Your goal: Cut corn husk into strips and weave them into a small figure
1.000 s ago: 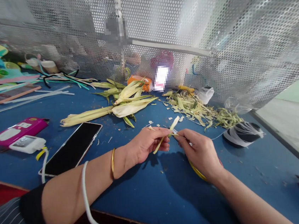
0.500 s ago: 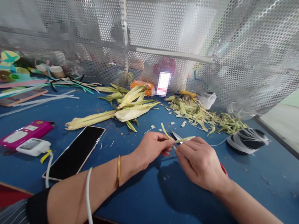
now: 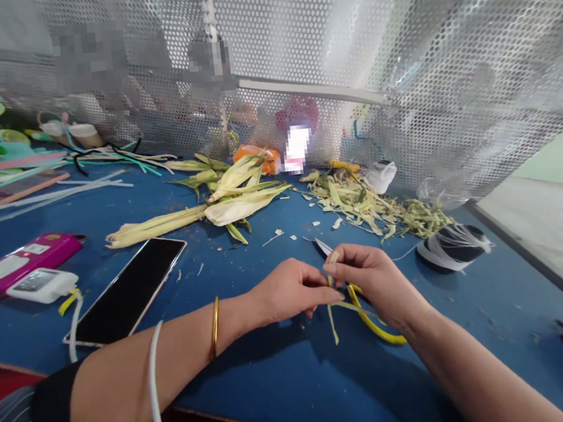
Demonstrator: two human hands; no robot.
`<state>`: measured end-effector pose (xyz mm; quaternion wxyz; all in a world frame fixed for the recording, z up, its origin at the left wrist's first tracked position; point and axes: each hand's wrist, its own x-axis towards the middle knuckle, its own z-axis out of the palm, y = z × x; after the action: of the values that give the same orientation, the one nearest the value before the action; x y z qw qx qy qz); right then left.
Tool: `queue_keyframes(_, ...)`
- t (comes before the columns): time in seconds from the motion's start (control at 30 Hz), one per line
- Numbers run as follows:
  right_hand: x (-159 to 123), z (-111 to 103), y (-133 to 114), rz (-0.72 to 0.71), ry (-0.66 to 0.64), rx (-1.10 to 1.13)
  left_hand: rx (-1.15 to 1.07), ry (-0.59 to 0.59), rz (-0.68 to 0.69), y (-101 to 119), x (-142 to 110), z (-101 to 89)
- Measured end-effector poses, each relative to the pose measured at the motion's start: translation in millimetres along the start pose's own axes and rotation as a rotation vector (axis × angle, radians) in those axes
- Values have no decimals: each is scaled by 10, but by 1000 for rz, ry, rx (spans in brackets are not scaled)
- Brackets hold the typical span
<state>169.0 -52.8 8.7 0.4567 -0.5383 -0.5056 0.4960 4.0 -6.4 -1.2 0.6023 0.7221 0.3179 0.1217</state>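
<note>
My left hand (image 3: 290, 292), with a gold bangle on its wrist, is closed in a pinch on a thin, pale green strip of corn husk (image 3: 334, 326). The strip's narrow ends dangle below the fingertips. Right against it, my right hand (image 3: 376, 275) pinches the upper end of the husk piece between thumb and finger. Scissors lie beneath the right hand: their blade (image 3: 322, 247) points away past the fingers and a yellow handle (image 3: 377, 330) shows below the palm. The middle of the scissors is hidden by the hands.
Whole corn husks (image 3: 240, 198) lie beyond the hands, with a heap of husk scraps (image 3: 356, 203) to their right. A thread spool (image 3: 451, 248) stands at right. A black-screened phone (image 3: 131, 287) and a magenta device (image 3: 25, 261) lie left. A perforated screen (image 3: 294, 48) closes the back.
My right hand has turned, uncovering the scissors' yellow handle. The husk strip now hangs below the fingers instead of sticking up and right. The whole view has shifted slightly.
</note>
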Motion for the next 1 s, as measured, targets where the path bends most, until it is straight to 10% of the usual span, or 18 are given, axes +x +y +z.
queue_keyframes(0.57, -4, 35, 118, -163, 335, -87, -111, -30, 37, 79, -46, 27)
queue_keyframes(0.7, -50, -73, 22, -564, 545, -616, -507, 78, -62, 60, 8, -10)
queue_keyframes(0.8, -134, -60, -49, -878, 312, -1017, -686, 107, -47, 61, 22, -58)
queue_keyframes(1.0, -160, 93, 17, -1031, -58, -1367, -705, 184, -53, 92, 22, -55)
